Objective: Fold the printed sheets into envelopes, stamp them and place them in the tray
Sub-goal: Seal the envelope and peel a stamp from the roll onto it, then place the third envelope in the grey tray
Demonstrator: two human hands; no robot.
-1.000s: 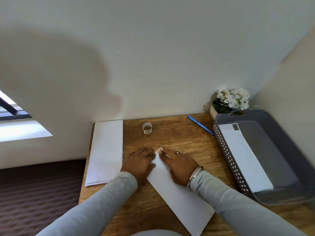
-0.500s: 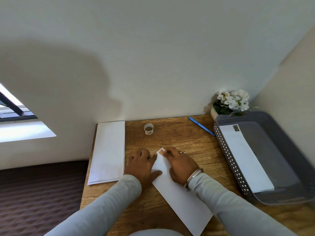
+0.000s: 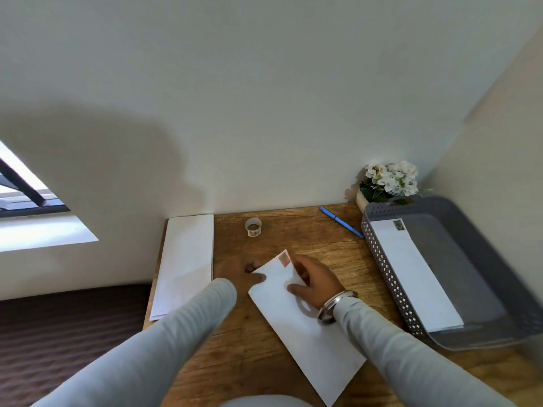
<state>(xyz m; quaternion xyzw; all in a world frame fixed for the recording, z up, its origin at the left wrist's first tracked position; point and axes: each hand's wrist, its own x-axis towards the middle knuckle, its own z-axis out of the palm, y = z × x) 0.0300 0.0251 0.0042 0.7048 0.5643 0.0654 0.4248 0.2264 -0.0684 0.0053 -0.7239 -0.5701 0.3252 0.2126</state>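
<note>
A white envelope [image 3: 305, 321] lies slanted on the wooden desk [image 3: 235, 348], with a pink stamp [image 3: 283, 258] on its far corner. My right hand [image 3: 318, 282] grips the envelope's right edge near the stamp, thumb on top. My left hand [image 3: 236, 271] is blurred and rests at the envelope's left edge, thumb touching the paper; the far corner partly covers its fingers. The grey tray [image 3: 390, 286] at the right holds one stamped envelope [image 3: 411, 274].
A stack of white sheets [image 3: 185, 262] lies along the desk's left edge. A roll of stamps [image 3: 253, 227] sits near the wall, a blue pen [image 3: 340, 221] to its right. A pot of white flowers [image 3: 388, 183] stands in the back corner.
My right hand has left off pressing the stamp and taken the envelope's right edge. The left hand slid left off the paper. The stamp now shows whole.
</note>
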